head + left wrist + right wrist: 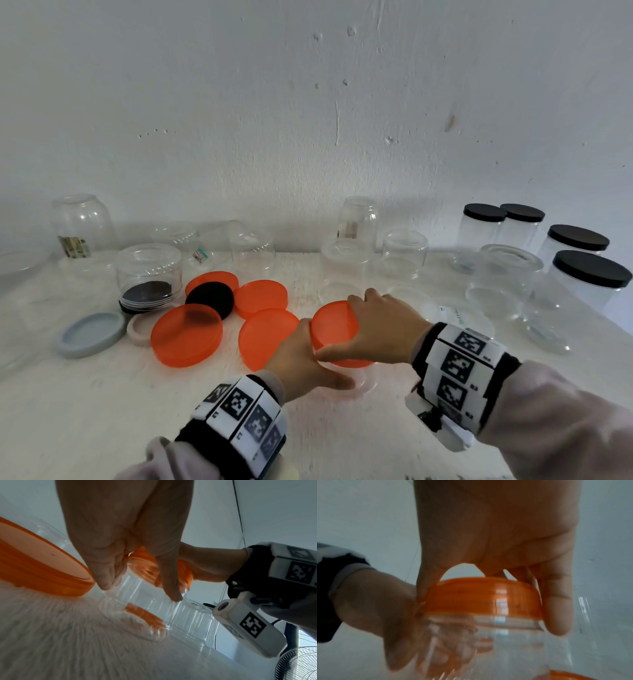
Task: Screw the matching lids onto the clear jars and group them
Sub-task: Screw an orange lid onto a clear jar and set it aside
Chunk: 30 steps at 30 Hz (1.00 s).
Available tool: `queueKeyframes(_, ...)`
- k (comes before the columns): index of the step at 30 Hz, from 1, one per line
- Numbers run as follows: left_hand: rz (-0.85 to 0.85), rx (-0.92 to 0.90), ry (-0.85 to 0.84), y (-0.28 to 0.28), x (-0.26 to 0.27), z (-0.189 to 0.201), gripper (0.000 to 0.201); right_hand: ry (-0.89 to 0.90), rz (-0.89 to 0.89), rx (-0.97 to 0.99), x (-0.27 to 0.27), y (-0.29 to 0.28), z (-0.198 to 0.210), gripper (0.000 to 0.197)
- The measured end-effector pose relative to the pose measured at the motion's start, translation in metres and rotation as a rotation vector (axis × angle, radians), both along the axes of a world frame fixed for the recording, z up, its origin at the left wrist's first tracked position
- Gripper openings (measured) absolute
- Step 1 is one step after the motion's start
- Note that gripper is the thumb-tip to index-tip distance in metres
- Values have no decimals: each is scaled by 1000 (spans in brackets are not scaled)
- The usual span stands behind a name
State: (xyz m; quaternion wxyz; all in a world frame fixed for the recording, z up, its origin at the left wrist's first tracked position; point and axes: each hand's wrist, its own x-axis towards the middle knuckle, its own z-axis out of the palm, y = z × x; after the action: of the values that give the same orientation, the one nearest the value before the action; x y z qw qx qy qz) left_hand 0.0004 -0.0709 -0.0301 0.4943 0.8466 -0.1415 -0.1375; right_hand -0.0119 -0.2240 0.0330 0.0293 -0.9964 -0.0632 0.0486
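A clear jar [363, 377] [145, 601] [488, 642] stands upright on the white table near the front. My left hand [305, 359] [130, 561] [373, 608] wraps round its wall from the left. An orange lid [334, 329] [183, 572] [481, 597] sits on the jar's mouth, and my right hand [380, 329] [496, 547] grips it from above with fingers and thumb curled over the rim. Several loose orange lids [186, 335] lie to the left, one [39, 563] close beside the jar.
Several clear jars [149, 274] stand mouth-down along the back. Jars with black lids [591, 277] are grouped at the far right. A black lid [209, 298], a grey lid [92, 334] and a beige lid [138, 330] lie left. A wall rises behind the table.
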Motion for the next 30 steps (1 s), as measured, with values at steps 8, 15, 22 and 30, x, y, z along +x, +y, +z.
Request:
queueKeyframes(8, -12, 21, -14, 0, 1, 1, 93, 246, 120, 53, 12, -11, 24, 108)
queueKeyframes(15, -38, 17, 12, 1, 2, 2, 90, 161, 132, 5, 10, -13, 14, 103)
queueKeyframes(22, -31, 0, 14, 0, 1, 0, 93, 60, 97, -18, 4, -11, 5, 104)
queueKeyframes(30, -23, 23, 3, -1, 2, 0, 89, 39, -18, 27, -4, -3, 0, 103)
